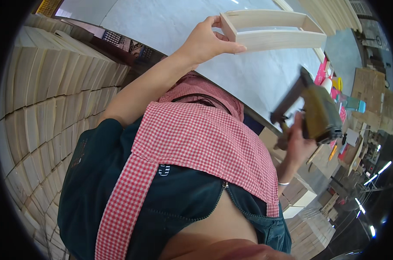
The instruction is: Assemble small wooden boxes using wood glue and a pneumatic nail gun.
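A long, narrow frame of pale wood stands on the white tabletop. My left hand pinches one short end of it, thumb on the near side and fingers at the far side. To the right, at the table's near edge, my right hand is wrapped round the handle of a nail gun. The tool is dark with a yellowish body and is slightly blurred. Its long dark magazine side points up toward the table, apart from the frame.
Stacked pale wooden boards rise close on my left. More thin wood strips lie at the far right of the table. A blue-green bottle and a yellow tape roll sit right of the nail gun, near cardboard boxes.
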Action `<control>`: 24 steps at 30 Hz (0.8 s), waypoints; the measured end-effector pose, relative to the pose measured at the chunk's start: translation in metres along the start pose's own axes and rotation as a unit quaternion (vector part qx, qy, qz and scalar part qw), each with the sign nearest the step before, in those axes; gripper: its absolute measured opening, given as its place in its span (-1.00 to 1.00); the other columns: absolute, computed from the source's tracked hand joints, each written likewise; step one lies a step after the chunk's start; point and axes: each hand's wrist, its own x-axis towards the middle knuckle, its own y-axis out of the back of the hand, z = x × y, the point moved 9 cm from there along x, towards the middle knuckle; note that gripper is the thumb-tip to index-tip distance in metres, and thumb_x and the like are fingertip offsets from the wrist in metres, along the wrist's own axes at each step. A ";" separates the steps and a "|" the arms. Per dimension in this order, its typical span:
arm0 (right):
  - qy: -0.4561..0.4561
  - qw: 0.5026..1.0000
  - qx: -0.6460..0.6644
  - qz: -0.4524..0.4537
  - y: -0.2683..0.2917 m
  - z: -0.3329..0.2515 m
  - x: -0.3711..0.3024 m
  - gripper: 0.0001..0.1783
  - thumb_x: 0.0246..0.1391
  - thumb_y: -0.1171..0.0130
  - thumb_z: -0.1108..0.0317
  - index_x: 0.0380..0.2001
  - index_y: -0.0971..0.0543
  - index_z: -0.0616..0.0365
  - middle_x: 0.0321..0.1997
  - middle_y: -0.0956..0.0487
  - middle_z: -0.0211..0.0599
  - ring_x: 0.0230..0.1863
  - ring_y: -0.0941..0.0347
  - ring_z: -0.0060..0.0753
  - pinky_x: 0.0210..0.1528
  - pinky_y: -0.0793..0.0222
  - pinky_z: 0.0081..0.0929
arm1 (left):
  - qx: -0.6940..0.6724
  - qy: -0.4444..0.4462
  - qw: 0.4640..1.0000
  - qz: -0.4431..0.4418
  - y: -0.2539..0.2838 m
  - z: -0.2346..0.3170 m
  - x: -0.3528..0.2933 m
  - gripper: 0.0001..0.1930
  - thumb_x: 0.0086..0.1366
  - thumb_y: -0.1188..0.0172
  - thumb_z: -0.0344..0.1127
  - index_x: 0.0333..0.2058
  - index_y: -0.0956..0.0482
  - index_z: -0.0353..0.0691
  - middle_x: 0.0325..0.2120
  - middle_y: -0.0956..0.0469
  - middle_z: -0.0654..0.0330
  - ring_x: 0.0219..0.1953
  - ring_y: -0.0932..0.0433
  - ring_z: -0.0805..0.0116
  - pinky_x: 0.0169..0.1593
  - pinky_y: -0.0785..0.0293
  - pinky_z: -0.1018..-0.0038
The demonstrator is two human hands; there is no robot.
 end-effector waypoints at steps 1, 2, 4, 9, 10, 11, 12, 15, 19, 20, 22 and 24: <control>-0.060 0.998 -0.003 -0.014 -0.020 -0.012 -0.022 -0.68 0.09 -0.46 0.30 -0.15 -0.64 0.22 -0.56 -0.57 -0.43 -0.65 -0.39 -0.64 -0.61 -0.26 -0.68 | -0.001 -0.001 1.000 -0.001 -0.002 0.002 -0.001 -0.12 -0.11 -0.59 -0.30 0.15 -0.34 -0.55 -0.06 -0.55 -0.14 -0.12 -0.64 0.20 -0.10 -0.64 0.43; -0.118 0.988 -0.081 -0.049 -0.037 -0.029 -0.039 -0.63 0.09 -0.47 0.24 -0.12 -0.64 0.21 -0.56 -0.57 -0.44 -0.63 -0.40 -0.63 -0.56 -0.28 -0.66 | -0.002 0.001 1.000 0.000 -0.001 0.004 -0.004 -0.12 -0.11 -0.59 -0.30 0.15 -0.34 -0.55 -0.06 -0.55 -0.14 -0.12 -0.64 0.20 -0.10 -0.64 0.43; -0.174 0.968 -0.161 -0.083 -0.055 -0.041 -0.062 -0.58 0.08 -0.48 0.18 -0.08 -0.63 0.20 -0.56 -0.57 -0.45 -0.60 -0.42 -0.61 -0.51 -0.31 -0.63 | -0.005 0.012 1.000 -0.007 0.000 0.009 -0.008 -0.12 -0.11 -0.59 -0.31 0.16 -0.33 -0.56 -0.05 -0.55 -0.15 -0.13 -0.64 0.19 -0.10 -0.65 0.43; -0.096 0.956 -0.010 -0.278 -0.093 -0.028 -0.076 -0.48 0.22 -0.27 -0.01 0.15 -0.55 -0.01 -0.07 -0.52 -0.30 -0.08 -0.42 -0.42 -0.08 -0.40 -0.50 | 0.005 0.014 1.000 -0.003 0.005 0.013 -0.009 -0.09 -0.11 -0.58 -0.32 0.19 -0.32 -0.58 -0.03 -0.54 -0.17 -0.14 -0.65 0.18 -0.11 -0.65 0.42; -0.043 0.943 -0.037 -0.327 -0.097 -0.024 -0.078 -0.48 0.29 -0.17 -0.04 0.23 -0.51 -0.09 0.14 -0.48 -0.24 0.13 -0.40 -0.35 0.09 -0.43 -0.45 | 0.010 0.010 1.000 0.002 0.006 0.013 -0.009 -0.08 -0.12 -0.58 -0.33 0.19 -0.31 -0.58 -0.02 -0.54 -0.17 -0.14 -0.65 0.18 -0.12 -0.65 0.42; 0.009 0.925 -0.065 -0.374 -0.102 -0.027 -0.083 -0.46 0.36 -0.07 -0.06 0.31 -0.47 -0.16 0.36 -0.44 -0.17 0.35 -0.39 -0.27 0.26 -0.47 -0.41 | 0.014 0.007 1.000 0.006 0.007 0.014 -0.009 -0.08 -0.12 -0.58 -0.33 0.20 -0.31 -0.59 -0.01 -0.54 -0.18 -0.15 -0.66 0.18 -0.12 -0.65 0.42; 0.009 0.924 -0.065 -0.376 -0.103 -0.029 -0.083 -0.46 0.36 -0.07 -0.06 0.31 -0.47 -0.16 0.36 -0.44 -0.17 0.35 -0.39 -0.27 0.26 -0.47 -0.41 | 0.014 0.008 1.000 0.008 0.007 0.013 -0.009 -0.08 -0.12 -0.58 -0.33 0.20 -0.31 -0.59 -0.01 -0.54 -0.18 -0.15 -0.66 0.18 -0.12 -0.65 0.42; -0.051 0.901 -0.128 -0.412 -0.108 -0.028 -0.088 -0.45 0.40 -0.01 0.03 0.39 -0.34 -0.19 0.46 -0.30 -0.23 0.42 -0.29 -0.26 0.31 -0.43 -0.33 | 0.019 -0.002 1.000 0.002 0.007 0.014 -0.010 -0.05 -0.13 -0.59 -0.34 0.22 -0.30 -0.60 0.00 -0.54 -0.18 -0.15 -0.66 0.17 -0.14 -0.65 0.42; -0.105 0.892 -0.124 -0.421 -0.105 -0.023 -0.090 -0.44 0.40 0.00 0.09 0.42 -0.30 -0.19 0.50 -0.24 -0.26 0.44 -0.27 -0.24 0.32 -0.44 -0.31 | 0.017 0.003 1.000 0.001 0.006 0.015 -0.010 -0.04 -0.15 -0.59 -0.35 0.22 -0.30 -0.61 0.01 -0.54 -0.19 -0.14 -0.66 0.17 -0.14 -0.66 0.42; -0.122 0.893 -0.111 -0.420 -0.104 -0.022 -0.090 -0.44 0.40 -0.01 0.10 0.41 -0.30 -0.18 0.50 -0.23 -0.27 0.43 -0.27 -0.23 0.31 -0.45 -0.31 | 0.016 0.006 1.000 0.002 0.006 0.015 -0.010 -0.03 -0.15 -0.60 -0.35 0.22 -0.30 -0.61 0.02 -0.54 -0.19 -0.14 -0.66 0.16 -0.15 -0.66 0.43; -0.139 0.893 -0.097 -0.418 -0.103 -0.017 -0.090 -0.44 0.40 -0.02 0.12 0.41 -0.30 -0.18 0.51 -0.22 -0.28 0.43 -0.27 -0.22 0.30 -0.46 -0.31 | 0.016 0.010 1.000 0.002 0.006 0.015 -0.010 -0.03 -0.15 -0.60 -0.35 0.22 -0.30 -0.61 0.02 -0.54 -0.19 -0.14 -0.66 0.16 -0.15 -0.66 0.43; -0.153 0.906 -0.055 -0.390 -0.100 -0.002 -0.086 -0.47 0.37 -0.07 0.14 0.36 -0.38 -0.16 0.46 -0.30 -0.26 0.38 -0.34 -0.21 0.27 -0.49 -0.32 | 0.020 0.002 1.000 0.001 0.006 0.016 -0.010 -0.06 -0.14 -0.59 -0.35 0.21 -0.31 -0.61 0.01 -0.54 -0.20 -0.14 -0.66 0.16 -0.15 -0.66 0.42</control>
